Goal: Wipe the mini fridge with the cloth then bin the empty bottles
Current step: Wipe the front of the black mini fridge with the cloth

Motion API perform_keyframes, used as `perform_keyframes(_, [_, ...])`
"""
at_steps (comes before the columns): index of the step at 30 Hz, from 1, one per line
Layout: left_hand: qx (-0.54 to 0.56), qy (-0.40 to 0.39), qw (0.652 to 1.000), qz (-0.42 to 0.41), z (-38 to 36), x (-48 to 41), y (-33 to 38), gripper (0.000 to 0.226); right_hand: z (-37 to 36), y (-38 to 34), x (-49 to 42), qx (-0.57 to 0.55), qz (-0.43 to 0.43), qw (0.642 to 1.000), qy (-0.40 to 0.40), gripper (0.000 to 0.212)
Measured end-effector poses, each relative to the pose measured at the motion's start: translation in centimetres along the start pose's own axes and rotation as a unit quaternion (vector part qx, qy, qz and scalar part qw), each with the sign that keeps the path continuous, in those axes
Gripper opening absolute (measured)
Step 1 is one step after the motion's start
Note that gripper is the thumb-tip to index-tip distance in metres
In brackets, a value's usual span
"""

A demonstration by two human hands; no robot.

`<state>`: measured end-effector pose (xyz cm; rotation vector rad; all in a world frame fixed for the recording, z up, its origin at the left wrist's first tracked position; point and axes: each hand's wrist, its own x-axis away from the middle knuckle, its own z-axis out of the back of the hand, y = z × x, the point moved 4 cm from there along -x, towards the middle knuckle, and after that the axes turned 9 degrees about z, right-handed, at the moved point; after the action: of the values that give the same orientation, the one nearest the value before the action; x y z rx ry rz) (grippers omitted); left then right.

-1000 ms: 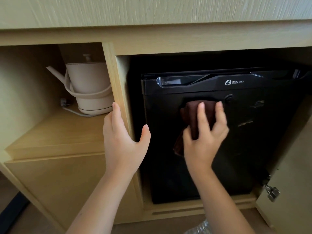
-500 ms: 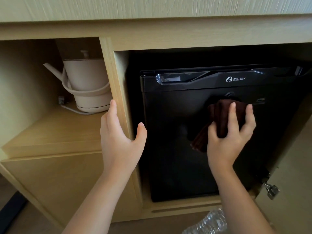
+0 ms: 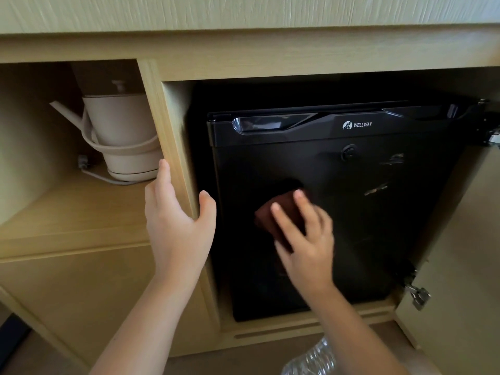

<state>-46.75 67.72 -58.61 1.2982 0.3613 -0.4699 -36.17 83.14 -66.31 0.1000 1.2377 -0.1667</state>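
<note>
A black mini fridge (image 3: pixel 378 217) with a WELLWAY logo stands shut inside a wooden cabinet bay. My right hand (image 3: pixel 305 239) presses a dark brown cloth (image 3: pixel 273 215) flat against the middle of the fridge door; the hand is motion-blurred. My left hand (image 3: pixel 178 228) rests on the wooden partition (image 3: pixel 170 136) left of the fridge, with the thumb on the fridge side and the fingers on the shelf side. A clear, crumpled plastic bottle (image 3: pixel 311 358) lies on the floor at the bottom edge, partly hidden by my right forearm.
A beige kettle (image 3: pixel 121 139) on its base with a cord sits on the shelf in the left bay. The open cabinet door (image 3: pixel 460 266) with metal hinges stands at the right. A wooden counter edge overhangs everything above.
My right hand has slid the cloth from the upper right of the door down and left to the middle. My left hand has stayed on the partition.
</note>
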Motion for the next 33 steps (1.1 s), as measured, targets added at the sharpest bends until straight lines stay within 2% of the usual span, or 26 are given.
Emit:
perform_keyframes(4, [-0.013,-0.005,1.0,-0.009,0.1,0.1,-0.1,0.073,2.0,3.4,-0.8,0.019,-0.123,0.99,0.063,0.055])
perform_keyframes(7, [-0.036,-0.009,0.999,-0.021,-0.1,0.2,-0.2,0.076,1.6,2.1,-1.0,0.004,-0.195,0.977,0.089,0.06])
perform_keyframes(10, [-0.025,0.005,0.999,-0.03,-0.2,0.6,0.1,0.076,0.0,-1.0,-0.9,-0.018,-0.168,0.984,0.063,0.061])
perform_keyframes(14, [-0.03,0.087,0.982,-0.167,-0.4,1.6,2.5,0.061,-0.3,-1.9,-0.8,-0.046,-0.121,0.992,0.009,0.06])
perform_keyframes(16, [-0.025,0.083,0.978,-0.19,-1.1,1.8,3.3,0.057,0.5,-1.1,-0.9,-0.067,-0.106,0.992,0.0,0.061])
perform_keyframes(19, [-0.033,0.041,0.985,-0.167,-2.7,2.0,3.2,0.056,2.2,0.7,-1.1,-0.099,-0.114,0.988,0.019,0.06])
perform_keyframes(23, [-0.088,-0.001,0.984,-0.152,-5.2,2.6,2.9,0.06,5.0,5.4,-1.4,-0.135,-0.208,0.965,0.084,0.066])
perform_keyframes(28, [-0.126,-0.005,0.98,-0.153,-7.5,3.3,2.9,0.071,9.3,11.8,-1.1,-0.092,-0.284,0.939,0.171,0.057])
perform_keyframes(33, [-0.137,-0.028,0.985,-0.101,-8.5,3.1,2.7,0.089,10.9,15.4,-2.2,-0.124,-0.3,0.929,0.179,0.053])
